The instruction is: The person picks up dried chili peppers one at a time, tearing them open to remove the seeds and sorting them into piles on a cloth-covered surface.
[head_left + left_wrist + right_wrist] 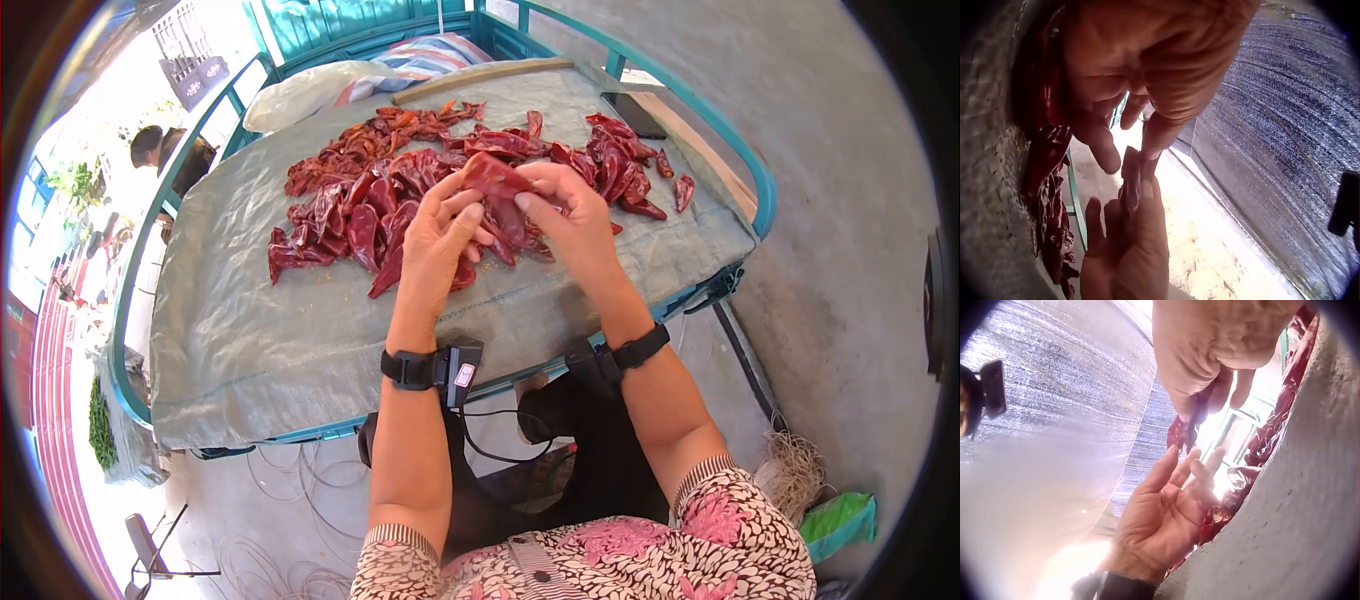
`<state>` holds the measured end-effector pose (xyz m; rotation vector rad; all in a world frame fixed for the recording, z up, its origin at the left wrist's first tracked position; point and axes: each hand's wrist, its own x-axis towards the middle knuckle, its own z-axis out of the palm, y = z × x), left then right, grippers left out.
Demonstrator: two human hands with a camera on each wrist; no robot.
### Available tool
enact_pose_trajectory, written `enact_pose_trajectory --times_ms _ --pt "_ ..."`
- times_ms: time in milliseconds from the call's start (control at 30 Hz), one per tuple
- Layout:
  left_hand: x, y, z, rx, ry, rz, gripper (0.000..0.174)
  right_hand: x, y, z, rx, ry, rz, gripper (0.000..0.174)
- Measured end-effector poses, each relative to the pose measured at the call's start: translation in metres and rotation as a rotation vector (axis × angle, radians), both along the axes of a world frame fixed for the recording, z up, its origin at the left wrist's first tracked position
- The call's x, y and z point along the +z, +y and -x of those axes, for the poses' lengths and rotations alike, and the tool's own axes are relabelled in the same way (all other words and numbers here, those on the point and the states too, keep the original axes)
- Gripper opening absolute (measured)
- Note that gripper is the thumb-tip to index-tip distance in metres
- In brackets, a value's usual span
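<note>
A dark red dried chili pepper [495,175], flattened and glossy, is held up above the pile between both hands. My right hand [572,215] pinches it between thumb and fingers at its right end. My left hand [440,235] is at the other end, its fingertips right at the pepper's edge, thumb apart from the index finger. In the right wrist view the left palm [1163,515] faces up with loosely spread fingers, below the pepper's tip [1177,434]. Beneath the hands lies a pile of whole red dried peppers [365,225].
Smaller, more orange-red pieces [385,135] lie behind the pile. A grey-green tarp [230,330] covers the bed of a teal-railed cart [690,95]. A phone [635,115] rests at the back right. White sacks [310,95] stand at the back; a person [170,155] is beyond the left rail.
</note>
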<state>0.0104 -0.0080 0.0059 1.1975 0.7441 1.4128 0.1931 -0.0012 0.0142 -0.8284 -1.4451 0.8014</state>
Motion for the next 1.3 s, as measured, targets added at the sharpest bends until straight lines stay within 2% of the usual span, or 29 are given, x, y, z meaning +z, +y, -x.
enact_pose_trajectory --times_ms 33,133,267,300,400,433,533,567,667,700,800,833,933,1033,1133,1267,1300 --pt "0.000 0.000 0.001 -0.044 0.032 -0.003 0.044 -0.001 -0.001 0.002 0.079 0.000 -0.008 0.025" --pt "-0.003 0.002 0.002 -0.065 0.071 -0.010 0.044 0.005 -0.014 0.010 0.022 -0.159 -0.045 0.025" --pt "-0.002 0.001 0.003 -0.031 0.072 0.008 0.039 0.001 0.003 -0.001 -0.338 -0.268 -0.346 0.024" --pt "0.000 0.001 0.004 -0.026 0.068 0.017 0.037 0.005 0.005 -0.011 -0.436 -0.321 -0.294 0.025" --pt "-0.005 0.003 0.001 -0.019 0.015 -0.008 0.035 0.001 0.019 -0.031 -0.938 -0.622 -0.574 0.026" --pt "-0.005 0.003 0.000 -0.017 0.035 -0.019 0.035 0.000 0.019 -0.031 -0.786 -0.463 -0.499 0.029" --pt "-0.005 0.003 -0.001 -0.017 0.051 -0.042 0.034 0.005 -0.004 -0.015 -0.214 -0.243 0.001 0.031" --pt "-0.005 0.004 -0.001 -0.024 0.030 -0.041 0.033 0.005 -0.008 -0.007 -0.123 -0.293 -0.017 0.031" --pt "-0.003 0.003 -0.002 -0.021 0.014 -0.040 0.033 0.000 -0.008 0.004 -0.218 -0.604 -0.438 0.028" --pt "-0.003 0.002 -0.002 -0.015 0.016 -0.041 0.033 -0.002 -0.002 0.004 -0.209 -0.553 -0.495 0.029" --pt "-0.001 0.002 0.001 0.020 0.041 -0.043 0.034 0.006 0.002 -0.012 -0.321 -0.431 -0.149 0.029" --pt "-0.001 0.002 0.003 0.022 0.018 -0.049 0.035 0.004 0.006 -0.025 -0.463 -0.579 -0.082 0.031" --pt "-0.005 0.005 0.006 0.011 -0.073 -0.056 0.036 -0.007 0.021 -0.045 -0.881 -0.797 -0.318 0.035" --pt "-0.005 0.006 0.009 -0.020 -0.161 -0.042 0.035 -0.004 0.033 -0.050 -0.836 -0.816 -0.195 0.042" --pt "-0.004 0.005 0.009 -0.022 -0.189 -0.027 0.034 0.007 0.056 -0.045 -0.688 -0.836 -0.103 0.047" --pt "-0.007 0.006 0.009 -0.045 -0.207 -0.008 0.032 0.016 0.108 -0.048 -0.450 -0.923 0.083 0.063" --pt "-0.008 0.006 0.009 -0.054 -0.206 -0.004 0.032 0.025 0.119 -0.047 -0.375 -0.987 0.208 0.076"
